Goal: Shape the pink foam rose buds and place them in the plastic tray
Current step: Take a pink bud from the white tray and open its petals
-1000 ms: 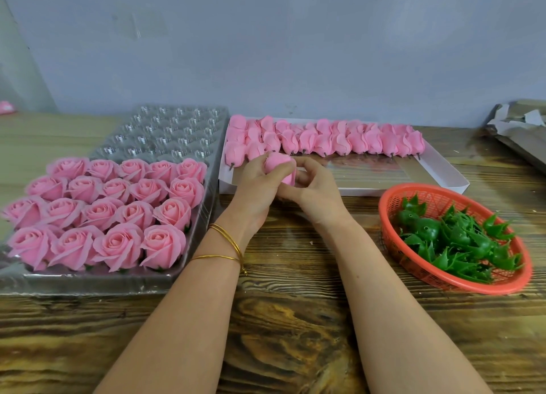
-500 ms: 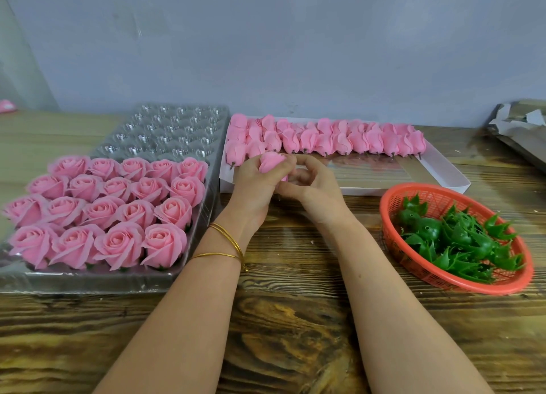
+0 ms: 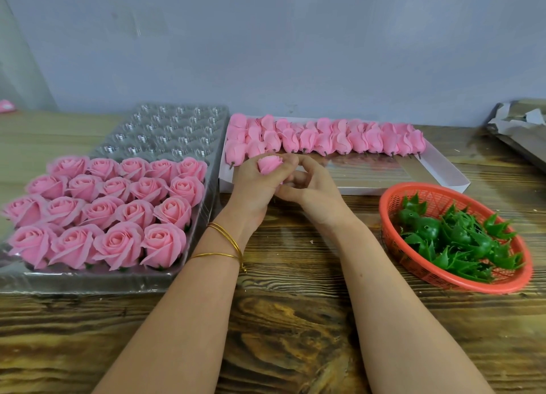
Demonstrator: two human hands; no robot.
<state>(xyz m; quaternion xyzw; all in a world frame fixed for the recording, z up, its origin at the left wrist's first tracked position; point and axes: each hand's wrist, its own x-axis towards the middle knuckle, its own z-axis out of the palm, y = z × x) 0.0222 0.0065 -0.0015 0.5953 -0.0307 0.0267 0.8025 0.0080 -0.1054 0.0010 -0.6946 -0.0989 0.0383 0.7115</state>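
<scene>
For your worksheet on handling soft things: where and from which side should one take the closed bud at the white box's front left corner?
Grip the closed bud by its short dark stem, coming from the near side: the stem points toward the person, and the petals would crush.

Soft even light, faint shadows, glare on clear plastic tray [image 3: 165,133], wide-angle bending at edges, sharp focus

Plain grey-blue wall [image 3: 295,39] ran along 12 o'clock, and a dark-grained wooden table [image 3: 295,334] (pretty glossy, soft even light) filled everything toward 6.
</scene>
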